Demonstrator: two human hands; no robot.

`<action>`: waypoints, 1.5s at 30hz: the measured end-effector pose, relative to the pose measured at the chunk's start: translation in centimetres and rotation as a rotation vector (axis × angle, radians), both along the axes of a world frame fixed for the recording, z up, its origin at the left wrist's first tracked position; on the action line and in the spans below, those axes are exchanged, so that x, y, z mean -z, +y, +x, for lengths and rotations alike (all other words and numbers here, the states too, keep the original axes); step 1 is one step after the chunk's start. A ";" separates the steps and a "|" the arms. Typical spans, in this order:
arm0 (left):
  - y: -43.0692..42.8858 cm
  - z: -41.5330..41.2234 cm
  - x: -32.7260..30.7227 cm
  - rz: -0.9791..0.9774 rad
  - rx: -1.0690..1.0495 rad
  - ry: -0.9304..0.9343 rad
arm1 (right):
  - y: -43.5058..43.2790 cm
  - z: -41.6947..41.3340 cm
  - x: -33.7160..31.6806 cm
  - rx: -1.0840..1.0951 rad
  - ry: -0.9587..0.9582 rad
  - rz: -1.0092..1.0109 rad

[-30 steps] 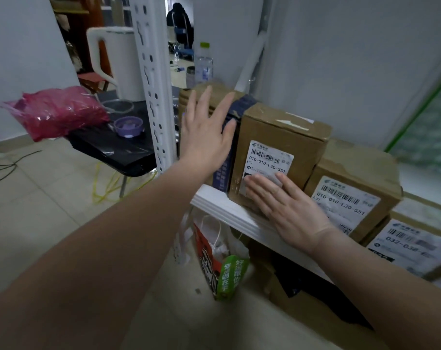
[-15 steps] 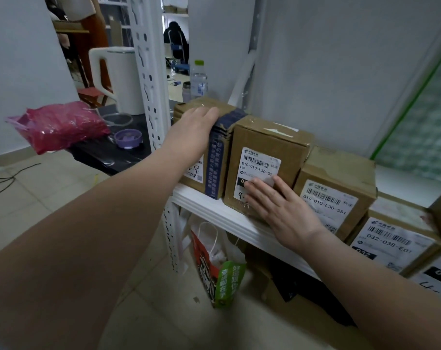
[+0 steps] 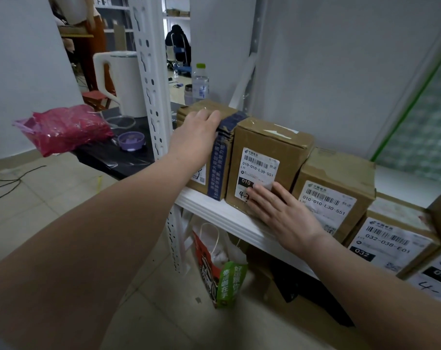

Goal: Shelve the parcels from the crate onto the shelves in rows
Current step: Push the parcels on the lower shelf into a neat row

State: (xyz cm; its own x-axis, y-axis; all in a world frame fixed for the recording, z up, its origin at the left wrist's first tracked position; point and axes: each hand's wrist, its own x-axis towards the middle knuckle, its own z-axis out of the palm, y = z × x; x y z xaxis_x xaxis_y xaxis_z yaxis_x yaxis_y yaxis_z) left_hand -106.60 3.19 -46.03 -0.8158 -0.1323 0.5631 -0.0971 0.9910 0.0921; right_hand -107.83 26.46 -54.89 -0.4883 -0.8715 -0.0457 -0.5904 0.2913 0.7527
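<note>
The left hand [image 3: 196, 137] is reaching across to the blue-taped parcel [image 3: 218, 170] at the left end of the row, its fingers curling over the box's top front edge and gripping it. The right hand [image 3: 282, 215] is lying flat, fingers straight and together, pressing against the lower front face of the second parcel [image 3: 265, 150] and partly covering its white shipping label. These two cardboard boxes are standing upright and touching side by side on the white shelf [image 3: 214, 210], with the blue-taped one sitting just beside the perforated white upright [image 3: 148, 72]. To the right, a third parcel [image 3: 338, 173] is leaning against the second, and a fourth parcel [image 3: 396, 238] is following it in the same row, labels facing outward. More labelled boxes are showing at the right edge, cut off by the frame. Under the shelf, a red and green paper bag [image 3: 219, 274] is standing on the tiled floor. Beyond the upright, a black table [image 3: 108, 157] is carrying a red plastic bag [image 3: 65, 127], a small purple bowl [image 3: 131, 140] and a white kettle [image 3: 123, 82], and a water bottle [image 3: 200, 82] is standing behind the blue-taped parcel.
</note>
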 end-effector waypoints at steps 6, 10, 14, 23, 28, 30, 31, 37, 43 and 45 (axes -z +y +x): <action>1.9 -0.2 0.4 0.007 0.077 0.061 | 3.6 0.3 2.1 -0.173 0.011 -0.123; 5.3 0.1 0.0 0.065 0.214 0.011 | 6.2 -0.2 2.6 -0.229 -0.016 -0.161; 6.5 -0.4 0.9 0.004 0.231 -0.007 | 7.9 -1.2 1.8 -0.240 -0.037 -0.222; 7.3 -0.2 1.0 -0.011 0.183 0.041 | 8.5 -2.1 2.2 -0.277 0.034 -0.236; 9.5 1.1 1.6 -0.001 0.169 0.067 | 10.3 -0.8 2.0 -0.278 0.032 -0.248; 11.7 1.9 2.5 -0.070 0.214 0.060 | 12.1 -0.3 1.9 -0.290 0.039 -0.238; 12.9 2.3 3.2 -0.124 0.243 0.044 | 13.1 -0.1 1.9 -0.289 0.053 -0.218; 18.0 2.5 7.6 -0.368 0.377 -0.017 | 16.5 -0.1 1.7 -0.218 0.160 -0.082; 18.8 1.9 7.3 -0.340 0.361 -0.040 | 17.2 -1.2 1.9 -0.211 0.216 -0.054; 18.9 2.0 7.2 -0.326 0.362 -0.038 | 17.3 -1.1 2.2 -0.213 0.225 -0.088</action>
